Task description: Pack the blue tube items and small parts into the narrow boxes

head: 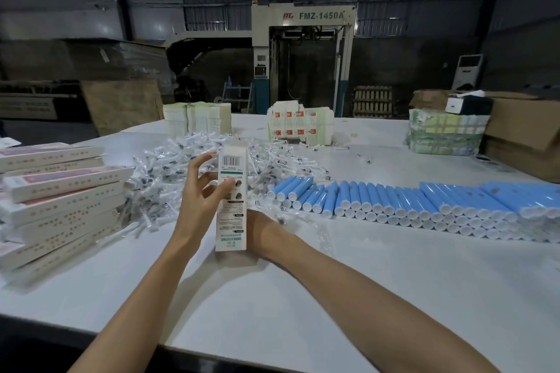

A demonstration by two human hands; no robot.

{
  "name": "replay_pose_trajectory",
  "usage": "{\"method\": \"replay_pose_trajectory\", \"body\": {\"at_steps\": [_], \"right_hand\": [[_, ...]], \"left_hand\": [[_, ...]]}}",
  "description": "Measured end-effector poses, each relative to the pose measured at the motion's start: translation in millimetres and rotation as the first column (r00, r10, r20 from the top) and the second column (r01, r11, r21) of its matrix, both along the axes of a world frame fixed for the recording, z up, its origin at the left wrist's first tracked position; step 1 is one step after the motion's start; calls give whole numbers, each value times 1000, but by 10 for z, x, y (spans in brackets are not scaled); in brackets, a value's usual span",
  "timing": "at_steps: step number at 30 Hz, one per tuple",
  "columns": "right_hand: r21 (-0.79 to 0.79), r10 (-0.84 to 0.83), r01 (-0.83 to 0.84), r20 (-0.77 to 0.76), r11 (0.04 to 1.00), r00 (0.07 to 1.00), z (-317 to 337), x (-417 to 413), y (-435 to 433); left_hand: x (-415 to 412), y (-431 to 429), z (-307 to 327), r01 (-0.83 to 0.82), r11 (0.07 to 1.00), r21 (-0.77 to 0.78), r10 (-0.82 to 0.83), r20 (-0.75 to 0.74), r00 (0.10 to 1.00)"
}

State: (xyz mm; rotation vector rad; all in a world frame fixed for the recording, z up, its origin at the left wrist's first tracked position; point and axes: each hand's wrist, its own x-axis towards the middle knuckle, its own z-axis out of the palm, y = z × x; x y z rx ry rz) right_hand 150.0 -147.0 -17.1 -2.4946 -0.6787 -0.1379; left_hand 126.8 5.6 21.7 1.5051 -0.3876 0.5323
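One narrow box point(232, 212) in left hand point(202, 194)

Only the arms and hands of the person show. The left forearm point(151, 275) is bare along its whole visible length, slim and smooth, narrowing evenly to the wrist. The left hand point(203, 191) has long, thin fingers point(198, 162) and a slender thumb. The right forearm point(348, 278) is likewise bare and looks much broader toward the lower edge of the view (the wide lens stretches whatever is close to it). Of the right hand point(260, 228) only the back and the wrist show, and its fingers are hidden. Nails are too blurred to describe, and any clothing lies outside the view.
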Motion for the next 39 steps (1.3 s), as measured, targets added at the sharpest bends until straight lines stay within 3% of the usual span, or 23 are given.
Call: {"method": "replay_pose_trajectory", "body": {"at_steps": [2, 5, 8, 14, 18, 24, 28, 32, 39], "right_hand": [[260, -23, 21, 4, 965, 1000, 34, -38, -109], [602, -113, 71, 32, 796, 993, 163, -31, -405], [699, -339, 120, 183, 705, 923, 307, -43, -851], [919, -568, 89, 159, 384, 808, 555, -303, -1661], [962, -641, 58, 133, 268, 756, 724, -451, -1991], [934, -596, -95, 295, 344, 747, 1024, -595, -1998], [844, -479, -139, 421, 518, 771, 1145, -660, -1850], [681, -448, -18, 501, 732, 740, 1120, -634, -1719], [520, -356, 94, 432, 849, 829, 1066, -639, -1670]], "left_hand": [[-23, -22, 28, 22, 999, -23, -22, -10, 1000], [-54, -110, 89, 62, 998, -14, -63, -9, 998], [-71, -291, 161, 113, 992, 62, -113, 3, 994], [-55, -971, 323, 237, 938, 254, -251, 24, 968], [-83, -1460, 208, 269, 912, 309, -295, 43, 954], [-121, -1662, -50, 297, 921, 250, -309, 8, 951], [-126, -1629, -54, 307, 922, 234, -317, 3, 949], [-112, -1586, -56, 316, 922, 223, -325, 3, 946], [-122, -1568, -63, 331, 919, 215, -345, 32, 938]]}}
